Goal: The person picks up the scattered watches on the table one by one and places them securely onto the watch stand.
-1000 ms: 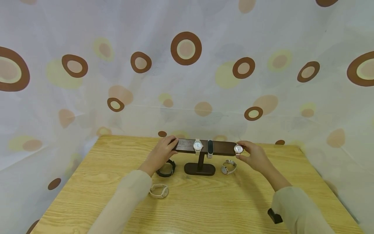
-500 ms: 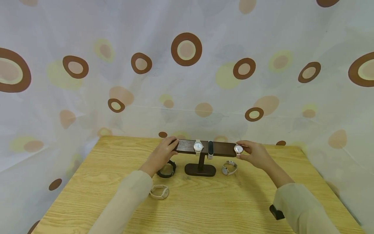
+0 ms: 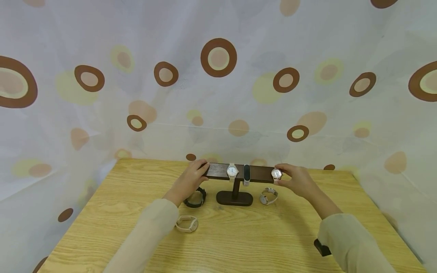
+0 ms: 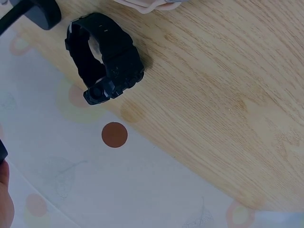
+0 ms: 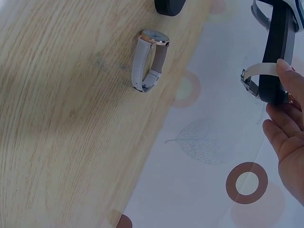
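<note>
In the head view, my left hand (image 3: 189, 179) grips the left end of a dark brown T-shaped watch stand (image 3: 218, 170). At its right end, my right hand (image 3: 297, 182) pinches a round-faced wristwatch (image 3: 277, 173) whose strap is looped round the bar. The right wrist view shows the pale strap (image 5: 262, 70) and its buckle, with the thumb on the strap. Near the bar's middle sit a white-faced watch (image 3: 232, 171) and a fitness band (image 3: 247, 173) with a dark screen. In the left wrist view only a bit of the left hand (image 4: 4, 199) shows.
On the wooden table (image 3: 239, 242), a black watch (image 3: 195, 199) and a cream watch (image 3: 186, 224) lie left of the stand's base. A pale-strapped watch (image 3: 268, 196) lies right of it. A black object (image 3: 322, 248) is beside the right sleeve. A patterned curtain (image 3: 218, 113) hangs behind.
The right hand has shifted its watch slightly left along the bar, inward from the end. The left hand keeps its grip on the stand.
</note>
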{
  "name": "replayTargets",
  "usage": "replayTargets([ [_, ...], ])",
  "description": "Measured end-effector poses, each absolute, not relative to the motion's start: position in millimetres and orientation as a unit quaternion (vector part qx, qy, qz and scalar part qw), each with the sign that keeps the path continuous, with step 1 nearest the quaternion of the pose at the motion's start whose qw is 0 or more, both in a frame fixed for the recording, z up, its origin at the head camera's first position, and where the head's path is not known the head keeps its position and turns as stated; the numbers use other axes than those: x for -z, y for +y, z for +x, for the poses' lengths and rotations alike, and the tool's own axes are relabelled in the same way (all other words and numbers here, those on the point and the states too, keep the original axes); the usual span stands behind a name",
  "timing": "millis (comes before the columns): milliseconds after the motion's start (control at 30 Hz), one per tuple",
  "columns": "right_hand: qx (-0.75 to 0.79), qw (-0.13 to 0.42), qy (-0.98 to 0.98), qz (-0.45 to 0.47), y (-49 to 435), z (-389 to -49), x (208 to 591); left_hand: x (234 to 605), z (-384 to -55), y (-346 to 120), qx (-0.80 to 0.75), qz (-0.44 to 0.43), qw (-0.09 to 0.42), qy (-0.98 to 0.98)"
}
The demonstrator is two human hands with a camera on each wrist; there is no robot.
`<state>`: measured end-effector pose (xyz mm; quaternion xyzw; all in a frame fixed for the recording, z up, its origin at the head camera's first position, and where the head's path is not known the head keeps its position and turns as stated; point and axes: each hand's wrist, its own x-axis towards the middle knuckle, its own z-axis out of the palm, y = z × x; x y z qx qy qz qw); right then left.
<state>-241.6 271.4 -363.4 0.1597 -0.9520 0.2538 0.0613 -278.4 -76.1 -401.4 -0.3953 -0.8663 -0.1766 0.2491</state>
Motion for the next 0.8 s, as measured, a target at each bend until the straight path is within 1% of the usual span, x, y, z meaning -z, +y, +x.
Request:
replayTargets([
  [167, -0.25, 0.058, -0.953, 0.163, 267, -243, 363, 402, -279, -76, 0.175, -0.398, 0.256, -0.864],
  [333, -0.23, 0.075, -0.954, 0.178, 261, -242, 361, 402, -278, -76, 0.174, -0.398, 0.257, -0.863],
  [533, -0.211, 0.079, -0.953, 0.202, 257, -243, 358, 402, -279, -75, 0.171, -0.396, 0.253, -0.866],
  [800, -0.21, 0.079, -0.952, 0.211, 253, -244, 357, 401, -277, -76, 0.177, -0.389, 0.246, -0.87],
])
